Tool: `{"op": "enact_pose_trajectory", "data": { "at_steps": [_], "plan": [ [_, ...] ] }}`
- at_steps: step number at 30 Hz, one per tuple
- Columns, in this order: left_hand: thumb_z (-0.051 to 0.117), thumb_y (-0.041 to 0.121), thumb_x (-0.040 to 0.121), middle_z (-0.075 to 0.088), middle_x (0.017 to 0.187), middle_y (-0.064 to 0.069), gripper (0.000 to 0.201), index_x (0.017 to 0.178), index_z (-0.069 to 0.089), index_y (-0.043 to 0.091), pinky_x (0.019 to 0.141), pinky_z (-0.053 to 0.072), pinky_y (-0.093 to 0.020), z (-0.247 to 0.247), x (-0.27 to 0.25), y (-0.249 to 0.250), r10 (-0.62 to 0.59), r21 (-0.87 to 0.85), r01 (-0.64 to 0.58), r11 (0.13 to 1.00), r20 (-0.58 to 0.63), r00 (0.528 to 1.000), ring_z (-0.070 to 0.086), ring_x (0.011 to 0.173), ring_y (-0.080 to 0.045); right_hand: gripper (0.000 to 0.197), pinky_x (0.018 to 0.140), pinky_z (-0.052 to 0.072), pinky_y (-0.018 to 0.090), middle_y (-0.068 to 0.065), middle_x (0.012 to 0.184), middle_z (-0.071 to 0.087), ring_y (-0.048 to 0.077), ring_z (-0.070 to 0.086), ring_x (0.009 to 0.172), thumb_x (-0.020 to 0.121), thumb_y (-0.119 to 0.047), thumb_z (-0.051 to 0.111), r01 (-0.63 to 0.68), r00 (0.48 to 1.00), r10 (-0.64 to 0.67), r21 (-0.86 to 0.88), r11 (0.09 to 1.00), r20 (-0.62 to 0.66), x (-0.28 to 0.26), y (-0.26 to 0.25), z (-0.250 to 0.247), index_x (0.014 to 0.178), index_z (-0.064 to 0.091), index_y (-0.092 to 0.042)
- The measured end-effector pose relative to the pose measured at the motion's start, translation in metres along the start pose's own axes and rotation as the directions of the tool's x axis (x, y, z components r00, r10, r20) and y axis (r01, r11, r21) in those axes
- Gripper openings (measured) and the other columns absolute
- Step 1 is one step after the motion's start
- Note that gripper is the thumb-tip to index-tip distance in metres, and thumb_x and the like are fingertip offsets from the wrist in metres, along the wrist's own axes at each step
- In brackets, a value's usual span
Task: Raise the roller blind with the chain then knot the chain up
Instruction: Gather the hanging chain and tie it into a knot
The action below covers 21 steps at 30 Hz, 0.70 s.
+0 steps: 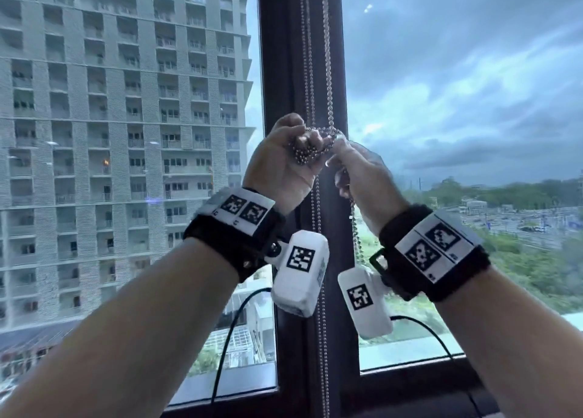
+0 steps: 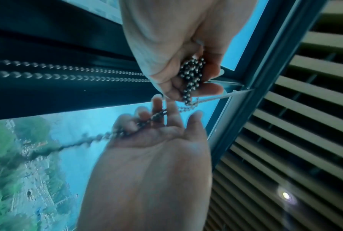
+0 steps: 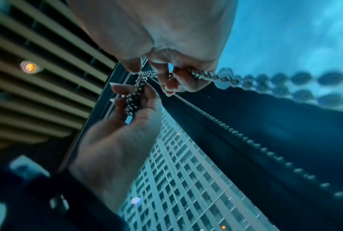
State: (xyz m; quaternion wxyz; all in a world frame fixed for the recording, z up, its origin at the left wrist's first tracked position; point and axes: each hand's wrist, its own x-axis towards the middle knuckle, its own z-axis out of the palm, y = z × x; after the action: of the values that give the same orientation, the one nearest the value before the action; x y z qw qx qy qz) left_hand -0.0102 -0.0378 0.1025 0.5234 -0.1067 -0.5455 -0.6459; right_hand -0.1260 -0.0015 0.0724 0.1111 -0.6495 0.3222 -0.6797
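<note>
From your head camera, both of your hands are raised in front of the dark window mullion, where the bead chain hangs down in two strands. Your left hand is curled into a fist round a bunched clump of the chain. Your right hand is just beside it, fingertips pinching the chain at a small loop right where the hanging strands meet your hands. More chain drops below your hands, past the white wrist cameras, along the mullion. An apartment tower fills the left pane.

From your left wrist, your left hand has its fingers folded over several gathered strands of bead chain, which spill out past the fingertips. Your right hand sits below it, fingers partly bent, with a blurred length of chain running across them. A slatted ceiling shows at the right.

From your right wrist, your right hand nips the bead chain between thumb and curled fingers, and one strand stretches away along the dark frame. Your left hand holds the bundled beads between thumb and fingers, nearly touching your right fingertips.
</note>
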Motion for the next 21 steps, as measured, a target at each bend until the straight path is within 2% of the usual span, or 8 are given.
{"op": "enact_pose_trajectory", "data": {
  "at_steps": [3,6,8,10,13,15,18,21],
  "plan": [
    [0.038,-0.002,0.09,0.059,0.068,-0.009,0.025,0.072,0.052,0.01,0.069,0.06,-0.035,-0.012,-0.004,-0.013,0.015,-0.114,-0.016,0.993,-0.012,1.0,0.065,0.067,-0.019,0.025,0.044,0.034,0.009,-0.009,0.061,0.052,-0.004,0.046,0.042,0.096,-0.019,0.045,0.003,1.0,0.0,0.113,0.994,-0.028,0.01,-0.008,0.005,0.085,0.063,-0.007],
    [0.035,-0.004,0.09,0.065,0.075,-0.014,0.029,0.068,0.048,0.009,0.069,0.06,-0.033,-0.016,-0.007,-0.017,0.019,-0.132,-0.026,0.991,-0.052,0.998,0.069,0.073,-0.02,0.018,0.042,0.035,0.008,-0.012,0.058,0.053,-0.007,0.047,0.038,0.091,-0.014,0.054,0.006,0.994,-0.006,-0.004,1.0,-0.109,0.023,-0.006,0.006,0.095,0.066,-0.001],
    [0.034,-0.006,0.09,0.064,0.079,-0.013,0.032,0.066,0.048,0.01,0.072,0.058,-0.035,-0.014,-0.008,-0.016,0.054,-0.029,-0.057,0.998,-0.088,0.995,0.069,0.073,-0.018,0.017,0.041,0.035,0.01,-0.012,0.057,0.053,-0.006,0.046,0.037,0.093,-0.018,0.053,-0.01,0.996,0.005,-0.048,0.999,-0.093,0.025,-0.002,0.008,0.087,0.064,-0.008],
    [0.037,-0.008,0.087,0.067,0.07,-0.005,0.04,0.061,0.055,0.015,0.078,0.053,-0.034,-0.012,-0.008,-0.015,0.164,0.256,-0.129,0.958,-0.122,0.979,0.068,0.075,-0.016,0.022,0.042,0.036,0.012,-0.014,0.049,0.053,-0.005,0.046,0.038,0.095,-0.021,0.048,-0.039,0.997,0.037,-0.023,0.999,-0.061,0.024,-0.001,0.009,0.079,0.06,-0.013],
    [0.042,-0.008,0.082,0.067,0.063,0.008,0.051,0.051,0.064,0.026,0.066,0.046,-0.022,-0.011,-0.007,-0.01,0.401,0.715,-0.237,0.658,-0.066,0.914,0.058,0.064,-0.008,0.024,0.047,0.03,0.018,-0.011,0.052,0.046,0.003,0.039,0.047,0.096,-0.025,0.044,-0.067,0.997,0.067,0.005,0.998,-0.041,0.021,-0.004,0.006,0.076,0.055,-0.018],
    [0.042,-0.008,0.082,0.07,0.072,0.004,0.048,0.059,0.067,0.025,0.053,0.038,-0.015,-0.016,-0.007,-0.004,0.468,0.847,-0.229,0.479,-0.026,0.883,0.051,0.054,-0.005,0.023,0.048,0.03,0.021,-0.004,0.061,0.042,0.008,0.037,0.053,0.096,-0.025,0.042,-0.076,0.997,0.076,-0.013,0.997,-0.026,0.022,-0.006,0.003,0.077,0.053,-0.017],
    [0.043,-0.004,0.084,0.07,0.093,-0.004,0.037,0.079,0.074,0.015,0.055,0.039,-0.01,-0.02,-0.006,0.003,0.499,0.957,-0.214,0.197,0.09,0.862,0.053,0.057,0.003,0.025,0.051,0.029,0.023,-0.001,0.063,0.04,0.01,0.038,0.056,0.096,-0.02,0.04,-0.062,0.998,0.062,-0.018,0.998,0.007,0.021,-0.011,0.004,0.072,0.048,-0.018],
    [0.042,-0.002,0.088,0.064,0.067,0.013,0.033,0.095,0.072,0.01,0.049,0.037,-0.009,-0.015,-0.003,0.006,0.449,0.958,-0.176,0.225,0.059,0.892,0.047,0.046,0.004,0.025,0.05,0.026,0.026,-0.002,0.062,0.042,0.01,0.038,0.053,0.095,-0.018,0.038,-0.103,0.993,0.094,0.123,0.987,0.072,0.018,-0.013,0.009,0.071,0.046,-0.017]
  ]
}}
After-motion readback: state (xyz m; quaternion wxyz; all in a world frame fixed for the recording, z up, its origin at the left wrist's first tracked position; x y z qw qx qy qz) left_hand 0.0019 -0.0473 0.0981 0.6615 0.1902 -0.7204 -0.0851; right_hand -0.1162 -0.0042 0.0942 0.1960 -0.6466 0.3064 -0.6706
